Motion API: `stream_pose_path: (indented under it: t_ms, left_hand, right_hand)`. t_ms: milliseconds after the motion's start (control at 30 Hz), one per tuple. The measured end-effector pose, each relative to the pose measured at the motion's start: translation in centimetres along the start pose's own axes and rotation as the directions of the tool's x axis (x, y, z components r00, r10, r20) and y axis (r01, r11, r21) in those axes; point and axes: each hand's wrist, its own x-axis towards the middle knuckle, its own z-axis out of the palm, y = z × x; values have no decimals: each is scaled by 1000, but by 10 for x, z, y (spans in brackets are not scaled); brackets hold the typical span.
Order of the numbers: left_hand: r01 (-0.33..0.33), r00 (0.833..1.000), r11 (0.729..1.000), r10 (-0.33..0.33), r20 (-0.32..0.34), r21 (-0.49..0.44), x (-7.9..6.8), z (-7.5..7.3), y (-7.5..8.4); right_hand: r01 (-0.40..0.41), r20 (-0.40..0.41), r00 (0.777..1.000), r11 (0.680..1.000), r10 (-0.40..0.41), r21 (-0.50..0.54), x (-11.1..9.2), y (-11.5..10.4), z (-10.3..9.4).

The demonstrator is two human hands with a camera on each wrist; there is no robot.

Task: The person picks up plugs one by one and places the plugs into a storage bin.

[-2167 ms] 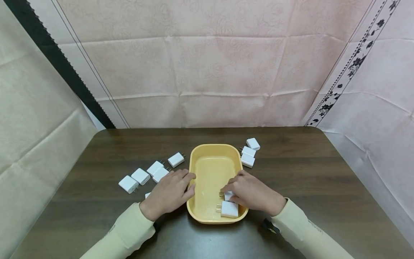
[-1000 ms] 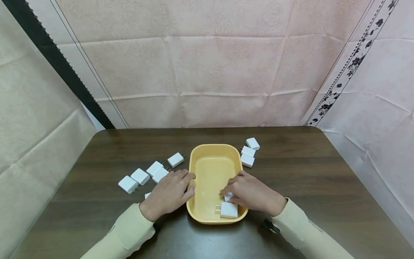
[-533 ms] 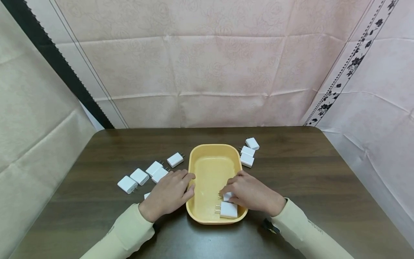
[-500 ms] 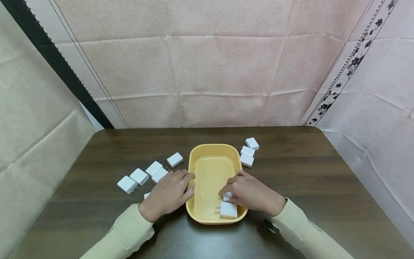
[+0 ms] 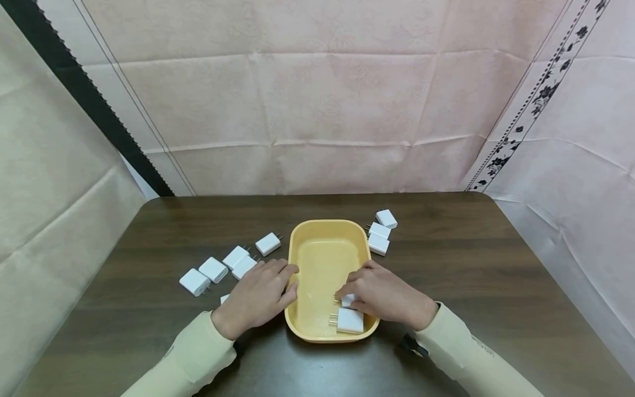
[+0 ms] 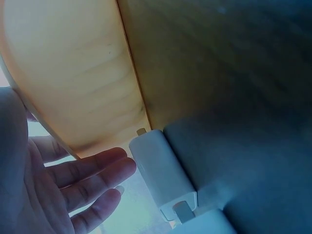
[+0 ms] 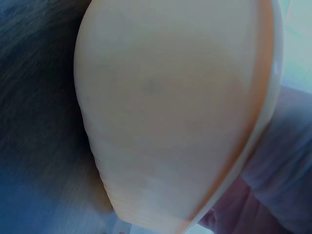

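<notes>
In the head view, a yellow plastic tray (image 5: 327, 248) lies on the table in front of me. Inside it, near the right wall, my right hand (image 5: 384, 292) pinches a white charger plug (image 5: 348, 300) between fingers and thumb. A second white charger plug (image 5: 350, 321) lies just nearer to me, prongs pointing left. My left hand (image 5: 260, 295) rests at the tray's left rim, index finger and thumb over the edge. In the left wrist view its other fingers (image 6: 92, 185) lie loosely extended outside the tray, close to a charger plug (image 6: 163, 168). The right wrist view shows mostly the tray's outer wall (image 7: 165, 112), which hides the right fingertips.
Several white charger plugs (image 5: 213, 270) are scattered on the brown wooden table (image 5: 446, 248) left of the tray, one partly hidden by the left wrist. Three more charger plugs (image 5: 379, 231) sit beyond its right side. Pale cloth (image 5: 337, 110) hangs behind the table.
</notes>
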Motion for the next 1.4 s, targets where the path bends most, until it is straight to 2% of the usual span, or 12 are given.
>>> stream_pose_path:
  t_ms: [467,1067,1267,1400]
  left_hand:
    - [18,1000,1000,-18,11,-16,0,0,0]
    - [17,1000,1000,-17,5,-10,0,1,0]
    - [11,1000,1000,-11,0,-8,0,1,-1]
    - [7,1000,1000,-7,-1,-16,0,1,-1]
  right_hand:
    - [-8,9,1000,1000,8,12,0,-1,-2]
    - [-9,-29,1000,1000,8,-26,1,0,-1]
    - [12,-62,998,999,-14,-34,1,2,-1]
    - [22,-137,990,999,-27,-36,-1,4,-1]
